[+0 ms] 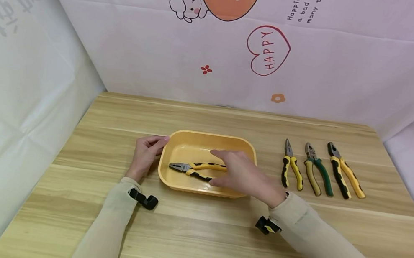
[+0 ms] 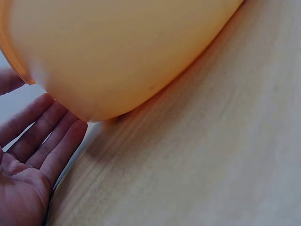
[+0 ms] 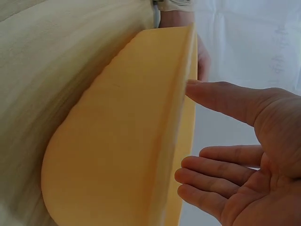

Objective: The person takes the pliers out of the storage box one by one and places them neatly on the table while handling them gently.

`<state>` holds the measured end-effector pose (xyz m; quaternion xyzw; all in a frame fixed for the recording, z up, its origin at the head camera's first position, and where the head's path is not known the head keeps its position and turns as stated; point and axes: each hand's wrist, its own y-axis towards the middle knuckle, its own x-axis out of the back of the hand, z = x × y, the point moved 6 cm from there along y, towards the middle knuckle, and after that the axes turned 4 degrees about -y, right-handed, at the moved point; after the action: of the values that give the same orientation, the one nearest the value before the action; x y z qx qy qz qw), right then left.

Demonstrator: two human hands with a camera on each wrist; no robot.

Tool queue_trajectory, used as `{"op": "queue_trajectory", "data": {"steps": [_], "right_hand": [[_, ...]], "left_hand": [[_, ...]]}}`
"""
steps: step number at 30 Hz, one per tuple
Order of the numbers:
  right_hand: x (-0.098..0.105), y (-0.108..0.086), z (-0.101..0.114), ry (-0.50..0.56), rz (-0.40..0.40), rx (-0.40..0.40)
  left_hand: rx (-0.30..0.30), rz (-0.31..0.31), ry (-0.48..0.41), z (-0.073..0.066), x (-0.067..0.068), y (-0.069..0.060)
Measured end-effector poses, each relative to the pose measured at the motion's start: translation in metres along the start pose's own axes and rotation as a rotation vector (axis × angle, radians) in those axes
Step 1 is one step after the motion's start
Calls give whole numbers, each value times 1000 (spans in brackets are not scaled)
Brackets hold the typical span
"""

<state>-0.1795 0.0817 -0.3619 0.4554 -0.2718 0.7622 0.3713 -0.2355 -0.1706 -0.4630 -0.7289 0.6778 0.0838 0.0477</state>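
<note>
A yellow plastic basin [image 1: 209, 140] stands in the middle of the table. Inside it lies a pair of combination pliers [image 1: 187, 167] with yellow and black handles, its grey head pointing left. My left hand [image 1: 147, 154] holds the basin's left end, thumb at the rim and fingers against the outer wall; the left wrist view shows those fingers [image 2: 61, 136] fairly straight. Over the handle ends is my right hand [image 1: 242, 172], thumb and fingers spread apart. It hides the tips of the handles. In the right wrist view the right hand [image 3: 240, 174] has nothing between thumb and fingers.
To the right on the wooden table [image 1: 117, 119] lie long-nose pliers [image 1: 293, 167], green-and-tan handled pliers [image 1: 318, 170] and larger yellow-and-black pliers [image 1: 344, 173], side by side. A white printed cloth [image 1: 142, 55] hangs behind the table.
</note>
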Motion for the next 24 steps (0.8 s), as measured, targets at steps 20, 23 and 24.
{"op": "queue_trajectory", "data": {"steps": [20,23,24], "right_hand": [[-27,18,-4,-13,63,-28],[-30,19,-6,-16,64,-34],[-31,19,-7,-16,64,-34]], "left_hand": [[2,-3,-1,-1,0,0],[0,-2,0,0,0,0],[-1,-2,2,0,0,0]]}}
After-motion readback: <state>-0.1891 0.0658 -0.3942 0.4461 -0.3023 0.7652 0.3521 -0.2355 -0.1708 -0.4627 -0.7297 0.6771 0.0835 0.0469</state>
